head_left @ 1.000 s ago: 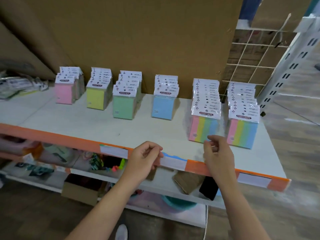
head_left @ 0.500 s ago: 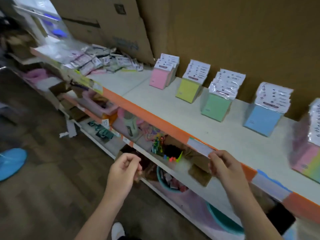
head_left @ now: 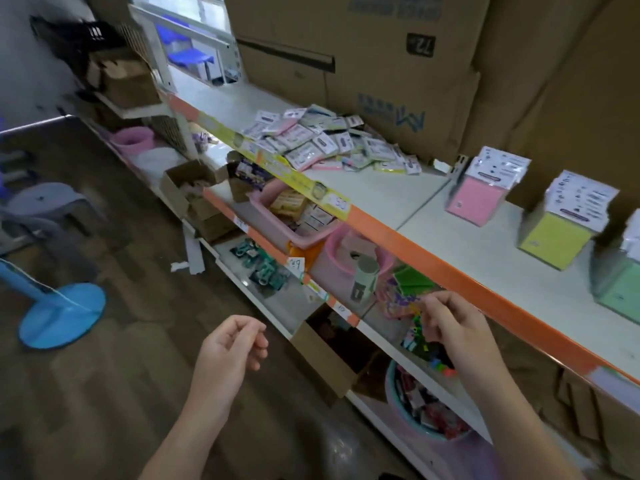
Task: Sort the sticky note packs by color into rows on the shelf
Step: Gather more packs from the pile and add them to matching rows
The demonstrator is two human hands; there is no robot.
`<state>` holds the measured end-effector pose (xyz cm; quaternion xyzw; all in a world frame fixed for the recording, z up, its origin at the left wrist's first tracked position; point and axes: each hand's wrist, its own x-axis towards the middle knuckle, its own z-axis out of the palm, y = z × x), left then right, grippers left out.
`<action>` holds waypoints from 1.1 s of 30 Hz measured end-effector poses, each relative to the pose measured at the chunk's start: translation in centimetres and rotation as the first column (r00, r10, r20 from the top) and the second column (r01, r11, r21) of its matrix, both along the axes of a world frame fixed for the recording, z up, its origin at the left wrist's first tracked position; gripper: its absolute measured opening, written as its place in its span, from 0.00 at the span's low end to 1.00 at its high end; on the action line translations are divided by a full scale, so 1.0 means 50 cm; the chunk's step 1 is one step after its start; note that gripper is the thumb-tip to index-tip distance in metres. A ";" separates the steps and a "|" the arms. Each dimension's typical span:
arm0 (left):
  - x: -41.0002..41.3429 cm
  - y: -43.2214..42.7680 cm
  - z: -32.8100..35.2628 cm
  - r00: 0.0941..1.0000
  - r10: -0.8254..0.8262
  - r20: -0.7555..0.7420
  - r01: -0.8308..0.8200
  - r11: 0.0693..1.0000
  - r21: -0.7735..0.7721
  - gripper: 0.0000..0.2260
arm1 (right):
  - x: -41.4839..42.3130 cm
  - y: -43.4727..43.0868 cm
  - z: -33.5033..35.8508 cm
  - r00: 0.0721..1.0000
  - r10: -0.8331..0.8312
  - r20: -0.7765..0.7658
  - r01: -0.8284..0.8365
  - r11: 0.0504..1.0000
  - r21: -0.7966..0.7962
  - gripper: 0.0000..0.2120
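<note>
A loose heap of sticky note packs (head_left: 325, 142) lies on the white shelf (head_left: 381, 192) at upper middle. To its right stand sorted rows: pink packs (head_left: 479, 199), yellow packs (head_left: 557, 237) and, at the right edge, green packs (head_left: 620, 289). My left hand (head_left: 232, 348) hangs in front of the shelving over the floor, fingers loosely curled, holding nothing. My right hand (head_left: 453, 323) is below the shelf's orange front edge (head_left: 450, 268), fingers loosely curled and empty.
Large cardboard boxes (head_left: 381, 64) stand behind the shelf. Lower shelves hold a pink basket (head_left: 304, 237), small boxes (head_left: 194, 188) and tubs of small goods. A blue fan base (head_left: 59, 315) and a grey stool (head_left: 45, 206) stand on the floor at left.
The view has swung left along the shelf, from the sorted rows to the loose heap. Both hands have come away from the shelf edge and stay empty.
</note>
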<state>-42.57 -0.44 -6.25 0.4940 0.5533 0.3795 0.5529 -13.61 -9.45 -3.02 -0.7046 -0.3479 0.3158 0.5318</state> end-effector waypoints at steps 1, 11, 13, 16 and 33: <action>-0.014 0.023 0.004 1.000 0.000 0.008 0.000 1.000 -0.001 0.13 | -0.010 0.027 0.008 1.000 -0.004 0.002 0.004 1.000 0.006 0.11; 0.004 0.286 0.033 0.996 -0.082 0.020 0.080 0.995 0.051 0.12 | -0.025 0.295 0.013 0.996 -0.042 -0.081 0.046 0.998 0.047 0.11; 0.032 0.355 0.040 0.995 -0.101 0.015 0.100 0.993 0.064 0.11 | -0.014 0.360 0.005 0.996 -0.054 -0.074 0.059 0.996 0.065 0.10; 0.081 0.458 0.057 0.992 -0.119 0.028 0.117 0.991 0.061 0.10 | 0.007 0.467 -0.001 0.992 -0.064 -0.105 0.072 0.995 0.074 0.08; 0.254 0.888 0.073 0.841 -0.330 -0.429 0.505 0.764 0.402 0.03 | -0.011 0.886 -0.046 0.976 -0.215 0.039 0.218 0.952 -0.214 0.11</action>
